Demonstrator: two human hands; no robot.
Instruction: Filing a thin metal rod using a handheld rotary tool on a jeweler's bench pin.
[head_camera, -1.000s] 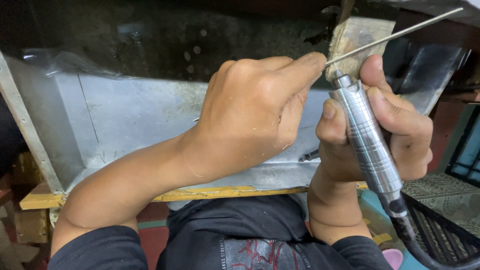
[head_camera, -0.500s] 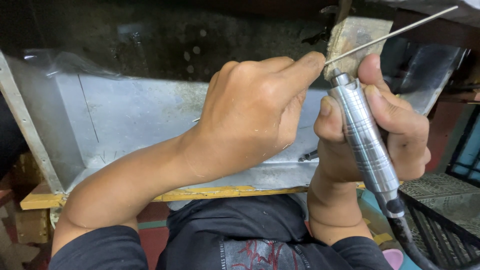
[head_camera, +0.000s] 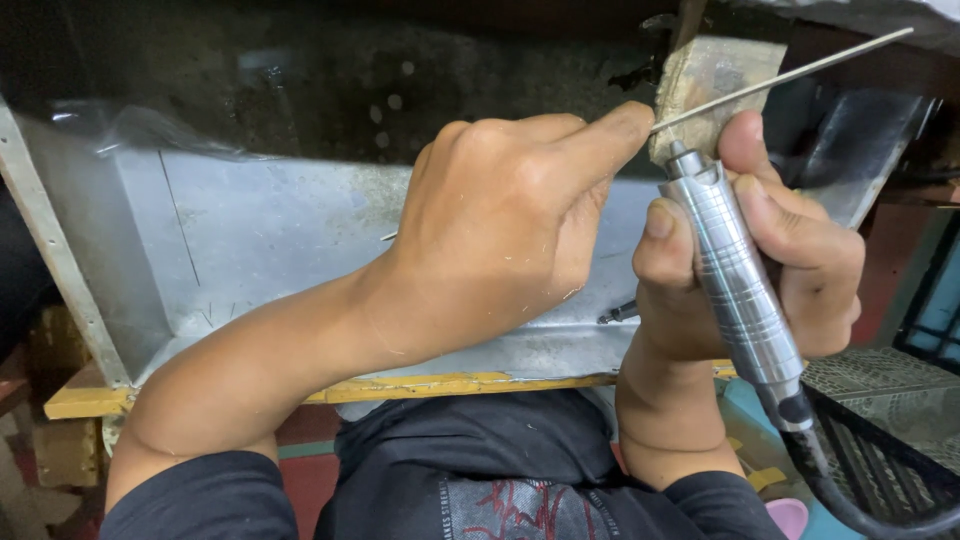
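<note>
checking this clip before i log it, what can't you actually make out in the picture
Head view only:
- Working tip of the silver handpiece: hidden where it meets the thin metal rod and the wooden block.
- The rod's near end: covered by the left hand.
- The handpiece's black cable: cut off by the bottom-right edge.
- The small dark piece on the metal tray, beside the right hand: too small to identify.
</note>
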